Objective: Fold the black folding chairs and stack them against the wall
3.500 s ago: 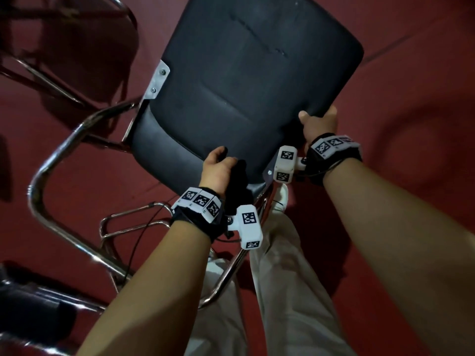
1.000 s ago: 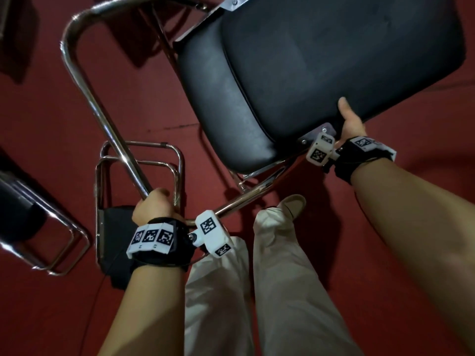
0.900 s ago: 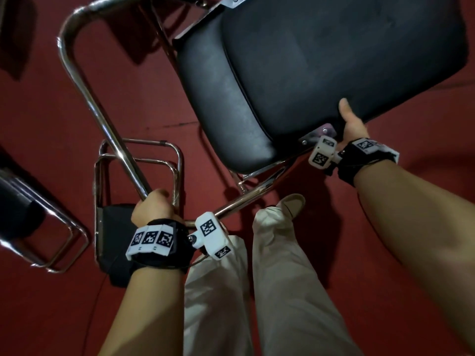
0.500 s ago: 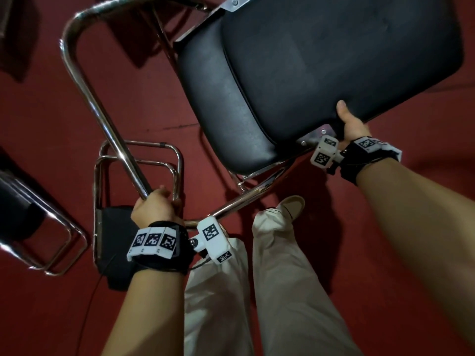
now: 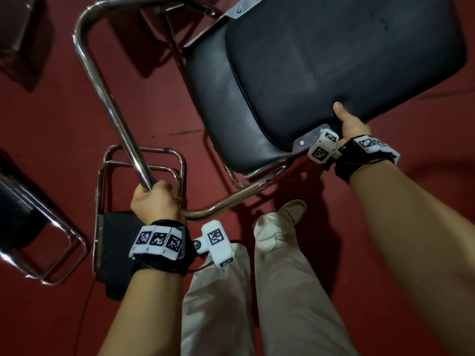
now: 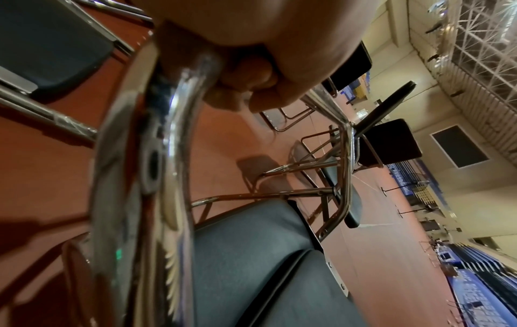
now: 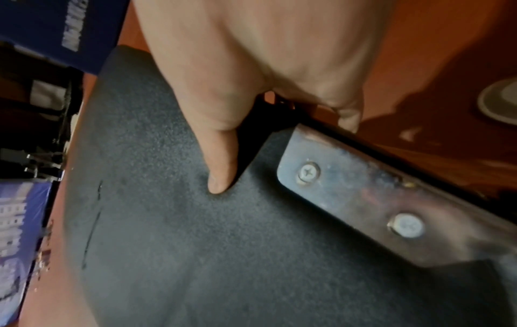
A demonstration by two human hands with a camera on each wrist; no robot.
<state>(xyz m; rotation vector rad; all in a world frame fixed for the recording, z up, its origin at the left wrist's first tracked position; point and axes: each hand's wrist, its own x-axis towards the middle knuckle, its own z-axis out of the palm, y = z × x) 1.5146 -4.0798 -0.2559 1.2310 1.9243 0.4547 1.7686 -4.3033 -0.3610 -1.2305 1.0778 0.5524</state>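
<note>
Both hands hold one black chair (image 5: 321,73) above the red floor (image 5: 38,124): the left hand (image 5: 154,201) wraps its chrome frame (image 5: 108,98), the right hand (image 5: 353,124) grips the cushion edge beside a metal bracket (image 7: 377,199), thumb on top.

Head view steeply downward; wrist views close, sharing the black chair (image 5: 321,60).

Since 3.5 s ago: left hand (image 5: 154,201) went from the black pad's edge to gripping the chrome frame tube (image 5: 110,111). Chair (image 5: 321,73) swung round w/ frame now left of pad. Right hand (image 5: 352,124) shifted to pad's corner by the bracket (image 5: 305,140).
</note>
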